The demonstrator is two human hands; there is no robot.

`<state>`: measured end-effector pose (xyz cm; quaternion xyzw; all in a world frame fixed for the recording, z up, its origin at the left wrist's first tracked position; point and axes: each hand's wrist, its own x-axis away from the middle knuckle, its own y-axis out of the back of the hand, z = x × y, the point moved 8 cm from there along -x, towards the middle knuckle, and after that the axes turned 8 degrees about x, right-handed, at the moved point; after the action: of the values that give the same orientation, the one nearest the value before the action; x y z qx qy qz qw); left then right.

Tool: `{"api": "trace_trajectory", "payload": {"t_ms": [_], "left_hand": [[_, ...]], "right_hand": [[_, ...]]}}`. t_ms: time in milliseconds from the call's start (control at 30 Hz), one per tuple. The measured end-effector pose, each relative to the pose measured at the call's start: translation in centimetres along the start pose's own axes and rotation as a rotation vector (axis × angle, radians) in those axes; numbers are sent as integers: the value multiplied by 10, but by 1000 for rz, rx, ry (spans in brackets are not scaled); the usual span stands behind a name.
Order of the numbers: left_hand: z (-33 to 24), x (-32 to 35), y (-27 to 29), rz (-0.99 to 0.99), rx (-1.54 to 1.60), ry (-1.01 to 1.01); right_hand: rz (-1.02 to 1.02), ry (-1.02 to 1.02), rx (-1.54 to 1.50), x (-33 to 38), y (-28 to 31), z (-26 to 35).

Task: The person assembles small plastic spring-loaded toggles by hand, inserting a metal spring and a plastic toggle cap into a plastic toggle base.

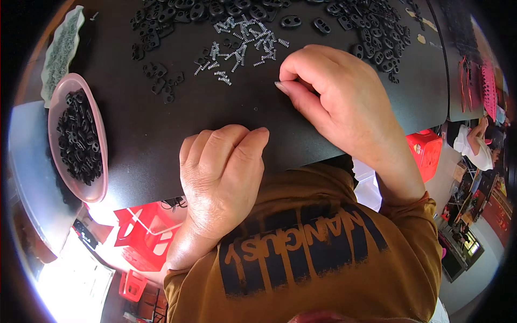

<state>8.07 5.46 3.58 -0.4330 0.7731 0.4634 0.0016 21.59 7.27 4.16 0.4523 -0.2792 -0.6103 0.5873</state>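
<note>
Both hands are over the dark table, and here's the left hand, just off the clock's centre toward eight: back upward, fingers curled under, thumb lying alongside, and I can't tell whether anything sits inside. Out toward one to two o'clock, the right hand is half closed, forefinger bent down to the thumb; whether that pinch has hold of something, I can't say.

The nearest pieces? Small metal springs, scattered at twelve o'clock, just beyond the right fingertips! Behind them, at the top, a heap of black plastic pieces, with another black heap at one to two, and a smaller black cluster around eleven.

Over at nine, a pink oval bowl carries plenty more black parts. Just above it, at ten, a pale green wavy-edged tray holds a mass of tiny bits. A red stool stands at eight.
</note>
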Motion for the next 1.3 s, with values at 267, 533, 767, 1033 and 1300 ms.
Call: {"api": "trace_trajectory", "payload": {"t_ms": [267,533,767,1033,1300], "left_hand": [[-1,0,0,-11,-7,-6],[0,0,0,-21,-5,-21],[-1,0,0,-20,-6,-22],[-1,2,1,-20,8,-38],[8,1,18,-139,230,97]], "right_hand": [[32,24,-44,-5,6,-4],[-74,-15,-67,-8,13,-2],[-31,91,87,-16,-2,12],[93,52,203,-24,-12,10],[32,133,183,-25,-11,17]]}}
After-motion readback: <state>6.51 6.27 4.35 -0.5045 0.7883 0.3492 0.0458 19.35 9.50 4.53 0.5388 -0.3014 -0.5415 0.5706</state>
